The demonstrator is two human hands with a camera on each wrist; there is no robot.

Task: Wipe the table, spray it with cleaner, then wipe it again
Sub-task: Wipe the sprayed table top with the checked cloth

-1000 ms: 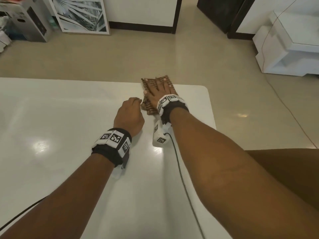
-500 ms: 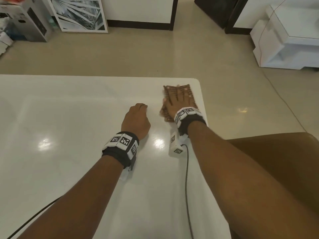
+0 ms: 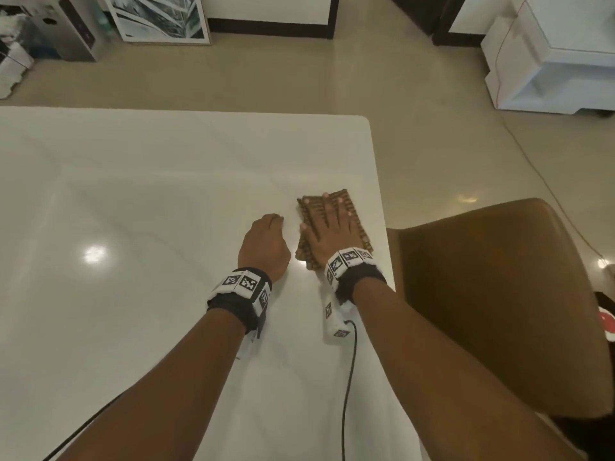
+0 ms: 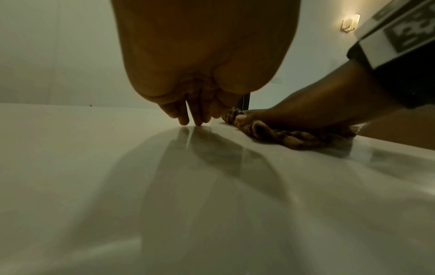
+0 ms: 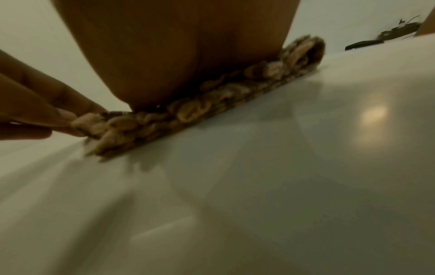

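A brown knitted cloth point(image 3: 347, 207) lies flat on the glossy white table point(image 3: 149, 194), close to its right edge. My right hand point(image 3: 329, 227) presses on the cloth with fingers spread and straight. In the right wrist view the palm point(image 5: 176, 55) sits on top of the cloth point(image 5: 212, 104). My left hand point(image 3: 266, 241) is just left of the cloth, holding nothing. Its fingers point(image 4: 188, 119) bend down with the tips touching the tabletop. The left wrist view also shows the cloth point(image 4: 294, 139) under my right hand point(image 4: 306, 111). No spray bottle is in view.
A brown chair point(image 3: 499, 294) stands against the table's right edge. A black cable point(image 3: 346, 377) runs from my right wrist over the table. Across the floor are a white cabinet point(image 3: 549, 61) and a framed picture point(image 3: 159, 18).
My right hand has slid the cloth from the table's far edge to the right and back toward me along the right edge. The left hand moved along beside it.
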